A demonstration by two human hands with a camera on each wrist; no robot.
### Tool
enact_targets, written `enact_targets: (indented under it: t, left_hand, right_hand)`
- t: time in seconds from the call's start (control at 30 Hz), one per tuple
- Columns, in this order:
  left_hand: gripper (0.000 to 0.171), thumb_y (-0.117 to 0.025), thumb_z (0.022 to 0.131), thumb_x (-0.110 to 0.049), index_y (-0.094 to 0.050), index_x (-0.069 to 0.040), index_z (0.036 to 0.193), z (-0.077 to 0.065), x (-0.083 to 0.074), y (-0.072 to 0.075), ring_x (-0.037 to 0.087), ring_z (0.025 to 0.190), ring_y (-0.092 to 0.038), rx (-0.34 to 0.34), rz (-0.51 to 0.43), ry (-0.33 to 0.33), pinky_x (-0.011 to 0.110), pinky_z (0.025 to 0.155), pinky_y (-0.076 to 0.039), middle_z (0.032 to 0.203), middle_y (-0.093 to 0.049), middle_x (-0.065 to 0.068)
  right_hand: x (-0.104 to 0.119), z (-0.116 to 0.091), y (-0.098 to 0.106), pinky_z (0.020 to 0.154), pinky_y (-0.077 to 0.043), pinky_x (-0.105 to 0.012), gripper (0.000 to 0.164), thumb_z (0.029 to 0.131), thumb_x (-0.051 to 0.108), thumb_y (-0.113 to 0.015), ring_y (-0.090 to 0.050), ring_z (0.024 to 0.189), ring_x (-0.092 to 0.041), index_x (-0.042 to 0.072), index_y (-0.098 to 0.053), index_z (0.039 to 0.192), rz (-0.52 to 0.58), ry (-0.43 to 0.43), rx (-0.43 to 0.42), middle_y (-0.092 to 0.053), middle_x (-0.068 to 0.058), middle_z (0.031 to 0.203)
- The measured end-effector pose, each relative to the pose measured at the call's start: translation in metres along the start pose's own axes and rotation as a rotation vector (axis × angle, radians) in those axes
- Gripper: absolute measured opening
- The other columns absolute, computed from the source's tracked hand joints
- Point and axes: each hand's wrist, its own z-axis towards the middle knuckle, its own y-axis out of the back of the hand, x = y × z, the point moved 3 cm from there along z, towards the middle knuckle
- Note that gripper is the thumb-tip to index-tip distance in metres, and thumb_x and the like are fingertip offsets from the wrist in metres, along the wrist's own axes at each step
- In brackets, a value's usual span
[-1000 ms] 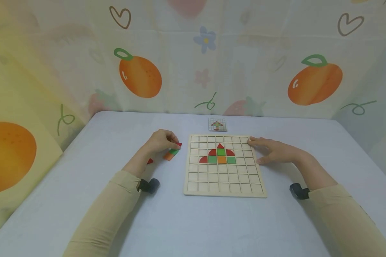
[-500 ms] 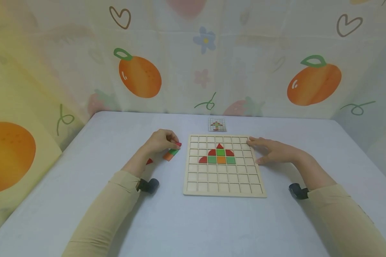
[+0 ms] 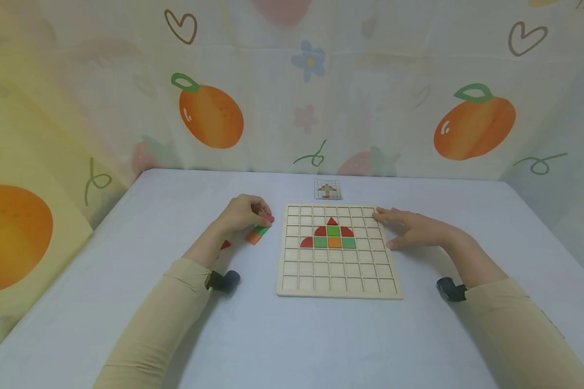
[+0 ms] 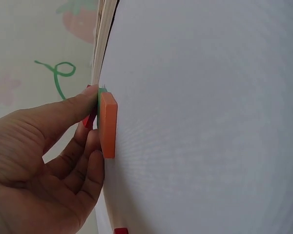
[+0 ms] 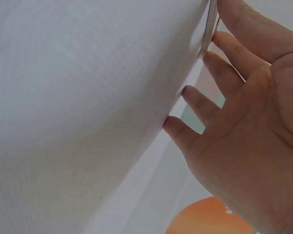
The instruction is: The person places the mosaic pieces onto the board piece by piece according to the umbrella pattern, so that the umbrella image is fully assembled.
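Observation:
My left hand (image 3: pixel 243 212) pinches a red piece (image 4: pixel 89 118) between thumb and fingers, left of the wooden grid board (image 3: pixel 321 270). Just below those fingertips lie a green piece (image 3: pixel 261 230) and an orange square tile (image 3: pixel 253 237), close together on the table. A red piece (image 3: pixel 225 245) sits beside the left wrist, partly hidden. On the board, red, green and orange tiles form a stepped shape topped by a red triangle (image 3: pixel 332 221). My right hand (image 3: pixel 413 226) rests at the board's right edge, fingers extended and holding nothing.
A small card (image 3: pixel 328 189) with a printed grid pattern lies behind the board. White cloth covers the table (image 3: pixel 321 346), and a fruit-print curtain (image 3: pixel 370 65) hangs at its back. Dark wrist cameras sit at both cuffs.
The red piece in my left fingers looks lighter now, as if slightly tilted. Both hands stay in nearly the same place, and the board tiles are unchanged.

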Motion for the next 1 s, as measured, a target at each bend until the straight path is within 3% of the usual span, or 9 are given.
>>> enact_targets:
  t: [0.53,0.8,1.0]
  left_hand:
    - [0.014,-0.073,0.078,-0.015,-0.068,-0.011,0.09,0.001,-0.002,-0.002,0.021,0.088,-0.054,-0.018,-0.005,0.011,0.029,0.076,-0.046,0.09,-0.064,0.005]
    - [0.009,-0.067,0.084,-0.018,-0.068,-0.013,0.091,0.002,-0.008,-0.001,0.021,0.088,-0.054,-0.032,-0.063,0.047,0.03,0.078,-0.047,0.091,-0.064,0.004]
    - [0.006,-0.069,0.082,-0.016,-0.069,-0.013,0.087,0.004,-0.023,-0.002,0.02,0.083,-0.057,-0.057,-0.077,-0.014,0.029,0.075,-0.045,0.086,-0.067,0.003]
  right_hand:
    - [-0.001,-0.001,0.0,0.104,-0.007,-0.065,0.08,0.076,0.04,-0.071,-0.001,0.141,-0.035,0.022,-0.032,0.144,0.002,-0.009,0.0,-0.016,-0.001,0.154]
    - [0.001,-0.002,0.001,0.104,-0.006,-0.065,0.08,0.076,0.041,-0.071,-0.002,0.14,-0.037,0.019,-0.034,0.143,0.008,0.028,-0.001,-0.017,-0.005,0.154]
    - [0.002,-0.003,0.002,0.104,-0.006,-0.065,0.08,0.076,0.04,-0.071,-0.002,0.14,-0.037,0.019,-0.034,0.143,0.01,0.019,0.001,-0.017,-0.004,0.154]
